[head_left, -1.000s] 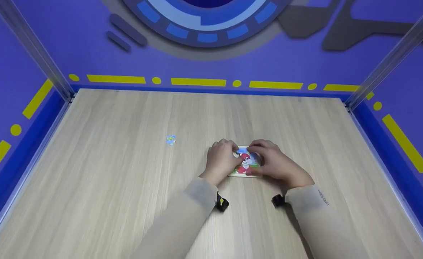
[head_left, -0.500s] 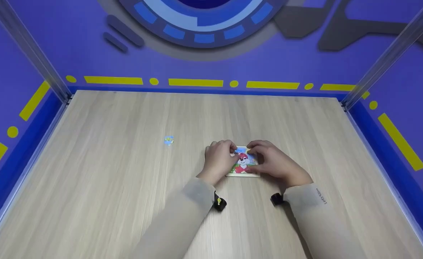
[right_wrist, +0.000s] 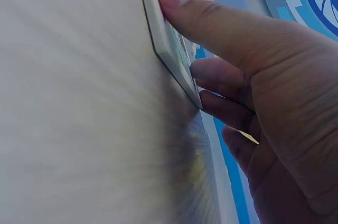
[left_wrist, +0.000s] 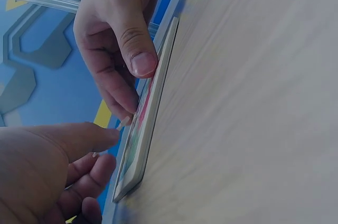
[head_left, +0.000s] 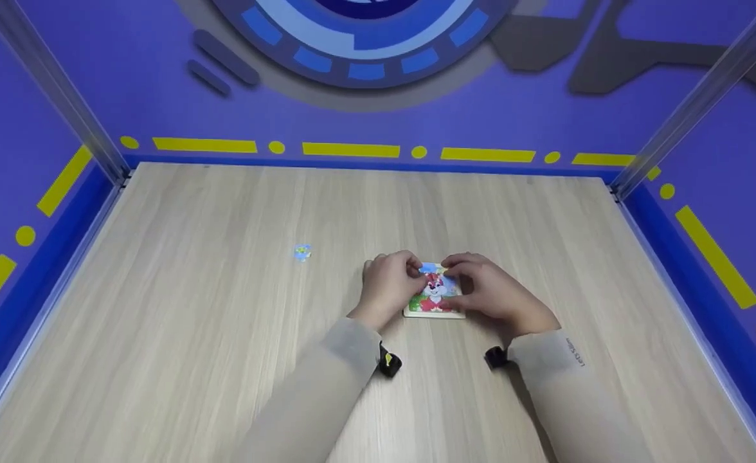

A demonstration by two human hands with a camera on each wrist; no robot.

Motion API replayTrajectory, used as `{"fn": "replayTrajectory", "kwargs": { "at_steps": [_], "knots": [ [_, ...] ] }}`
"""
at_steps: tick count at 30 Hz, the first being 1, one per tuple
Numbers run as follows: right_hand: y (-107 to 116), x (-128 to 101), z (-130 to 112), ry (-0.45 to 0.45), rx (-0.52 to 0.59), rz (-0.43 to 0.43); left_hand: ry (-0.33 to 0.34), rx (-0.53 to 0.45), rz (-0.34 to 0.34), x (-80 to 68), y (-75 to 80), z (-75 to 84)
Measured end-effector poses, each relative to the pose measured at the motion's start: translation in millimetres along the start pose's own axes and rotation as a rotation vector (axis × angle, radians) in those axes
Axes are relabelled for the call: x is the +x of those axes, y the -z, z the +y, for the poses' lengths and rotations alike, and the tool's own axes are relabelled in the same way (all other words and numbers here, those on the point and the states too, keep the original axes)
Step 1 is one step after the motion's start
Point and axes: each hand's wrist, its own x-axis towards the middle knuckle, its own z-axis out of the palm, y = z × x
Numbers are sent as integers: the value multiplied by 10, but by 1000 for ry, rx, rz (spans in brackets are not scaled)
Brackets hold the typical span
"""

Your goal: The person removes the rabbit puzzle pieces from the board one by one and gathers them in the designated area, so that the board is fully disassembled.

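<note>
A small square jigsaw puzzle (head_left: 435,302) with a red and white cartoon animal lies in a pale wooden tray (head_left: 433,316) on the table. Over its upper left side, my left hand (head_left: 387,286) pinches a puzzle piece (left_wrist: 123,123) between thumb and index finger, tilted at the puzzle's surface. My right hand (head_left: 497,289) holds the tray's right side: the thumb rests on the picture and the other fingers bend along the far edge, as the right wrist view shows. Parts of the picture are hidden under both hands.
Another loose puzzle piece (head_left: 302,252), blue with yellow, lies on the wooden table (head_left: 211,308) left of the hands. Blue-purple panels (head_left: 365,122) with yellow marks wall the table at the back and sides. Clear posts (head_left: 686,109) stand at the rear corners.
My left hand has shifted slightly left, its thumb drawing back from the picture's middle, so more of the animal shows. The right hand stays nearly in place on the tray.
</note>
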Motion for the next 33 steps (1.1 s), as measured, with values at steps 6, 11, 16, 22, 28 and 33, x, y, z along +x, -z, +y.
{"fn": "replayTrajectory", "kwargs": {
  "at_steps": [6,11,16,22,28,33],
  "knots": [
    [-12,11,3,4,5,5,-10,-132,-20,32,56,-40],
    [-25,33,0,-8,14,2,9,-274,-37,67,144,-101],
    [-27,33,-13,-25,18,-14,39,-421,-48,72,245,-207],
    [-14,30,-38,-56,5,-19,63,-423,-23,67,488,-330],
    [-10,12,-36,-87,16,-5,77,-400,7,56,764,-524],
    [-21,-8,-26,-86,16,-7,105,-355,32,50,960,-730]
  ]
}}
